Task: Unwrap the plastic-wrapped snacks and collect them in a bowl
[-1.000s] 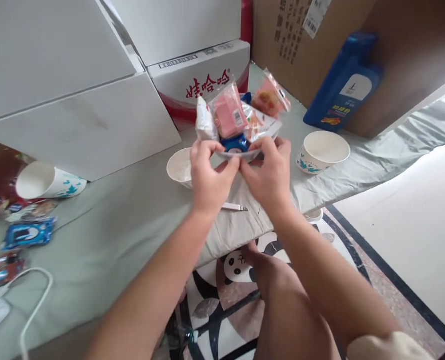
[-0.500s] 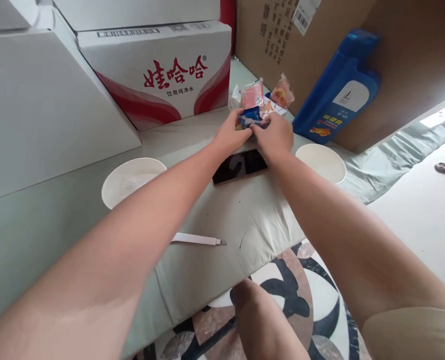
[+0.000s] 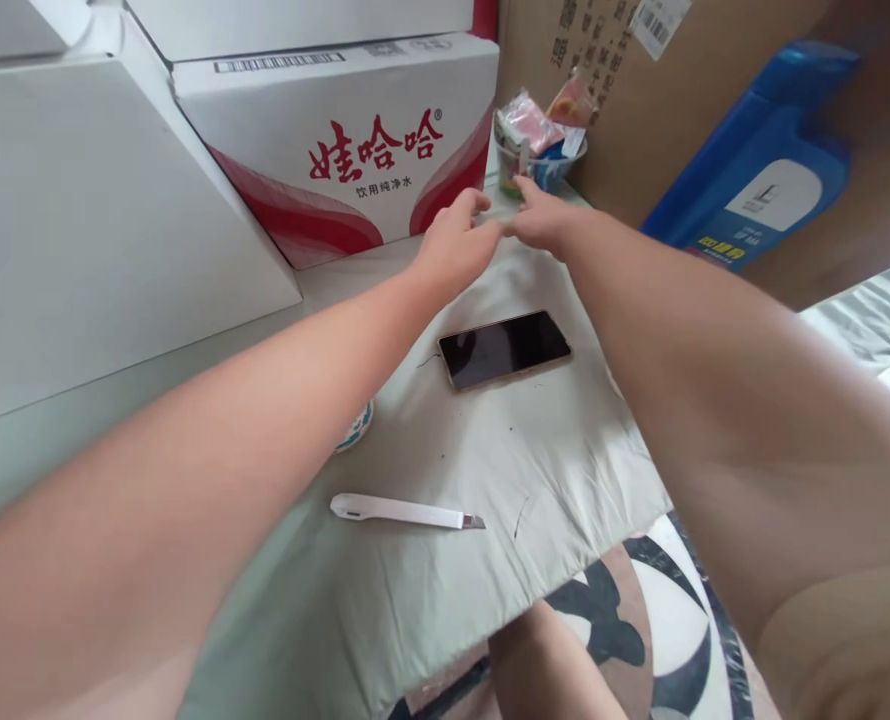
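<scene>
My left hand (image 3: 458, 240) hovers over the pale cloth in front of the white and red box, fingers apart and holding nothing. Beside it, my right hand (image 3: 541, 215) reaches forward with its index finger stretched out toward a clear plastic bowl (image 3: 518, 175). Whether that fingertip touches the bowl I cannot tell. Several wrapped packets (image 3: 531, 122), pink and blue among them, fill the bowl. A black-screened phone (image 3: 505, 350) lies flat, nearer to me than both hands. Closer still is a white utility knife (image 3: 407, 512) with its blade tip showing.
Behind stand a white and red carton (image 3: 340, 170), a plain white box (image 3: 115, 220) and a large brown cardboard box (image 3: 625, 110). A blue bottle (image 3: 760, 180) leans at the right. My left forearm partly covers a round blue-patterned object (image 3: 356, 428). The cloth-covered surface (image 3: 445, 600) ends near my knee.
Both hands were on a blue packet among the packets; now they have come away from it. The packet bowl sits farther back. The two white bowls no longer show, and the view has shifted.
</scene>
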### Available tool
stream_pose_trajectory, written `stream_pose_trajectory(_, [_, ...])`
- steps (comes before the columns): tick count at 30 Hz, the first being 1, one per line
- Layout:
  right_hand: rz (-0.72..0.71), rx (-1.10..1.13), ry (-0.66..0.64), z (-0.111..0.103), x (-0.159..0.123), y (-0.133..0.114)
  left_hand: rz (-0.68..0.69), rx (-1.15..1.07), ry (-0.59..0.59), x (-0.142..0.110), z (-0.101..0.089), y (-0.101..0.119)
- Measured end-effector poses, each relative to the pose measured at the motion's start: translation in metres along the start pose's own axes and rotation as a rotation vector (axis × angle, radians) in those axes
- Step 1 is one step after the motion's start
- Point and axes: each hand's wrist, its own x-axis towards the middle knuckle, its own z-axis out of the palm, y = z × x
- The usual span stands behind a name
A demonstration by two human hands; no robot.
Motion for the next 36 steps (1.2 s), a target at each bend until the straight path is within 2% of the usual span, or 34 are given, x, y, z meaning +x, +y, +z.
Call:
stream_pose_trajectory(2, [0.103, -0.033, -0.106, 0.005, -0.008, -0.009, -0.022, -0.03, 0.038, -0.003, -0.01, 0.003])
stream_pose_trajectory(4, [0.145, -0.036, -0.141, 0.005, -0.023, -0.021, -0.047, -0.071, 0.067, -0.01, -0.015, 0.007])
stream_pose_trajectory(7, [0.11, 0.003, -0.071, 0.001, -0.056, -0.046, -0.11, -0.146, 0.098, -0.03, -0.017, 0.022])
stream_pose_trajectory(10, [0.089, 0.155, 0.046, 0.004, -0.113, -0.093, -0.186, -0.26, 0.128, -0.067, -0.023, 0.049])
stream_pose_trajectory(12, [0.048, 0.336, 0.057, 0.011, -0.17, -0.139, -0.188, -0.37, 0.155, -0.105, -0.035, 0.069])
stream_pose_trajectory(14, [-0.039, 0.482, 0.004, 0.017, -0.238, -0.189, -0.171, -0.439, 0.211, -0.153, -0.055, 0.084])
stream_pose_trajectory(16, [-0.091, 0.56, -0.123, 0.02, -0.305, -0.236, -0.205, -0.437, 0.361, -0.206, -0.083, 0.091])
stream_pose_trajectory(18, [-0.201, 0.573, -0.307, 0.024, -0.358, -0.273, -0.282, -0.43, 0.539, -0.257, -0.116, 0.09])
stream_pose_trajectory(21, [-0.386, 0.512, -0.543, 0.042, -0.403, -0.312, -0.355, -0.475, 0.792, -0.324, -0.172, 0.077])
stream_pose_trajectory(25, [-0.477, 0.418, -0.705, 0.093, -0.426, -0.359, -0.276, -0.496, 1.016, -0.387, -0.241, 0.053])
stream_pose_trajectory(28, [-0.548, 0.345, -0.777, 0.142, -0.433, -0.399, -0.222, -0.433, 1.207, -0.414, -0.278, 0.037])
stream_pose_trajectory(32, [-0.573, 0.174, -0.79, 0.221, -0.424, -0.449, -0.23, -0.479, 1.433, -0.42, -0.308, 0.02])
stream_pose_trajectory(36, [-0.542, 0.079, -0.803, 0.309, -0.403, -0.479, -0.304, -0.685, 1.495, -0.409, -0.324, 0.007])
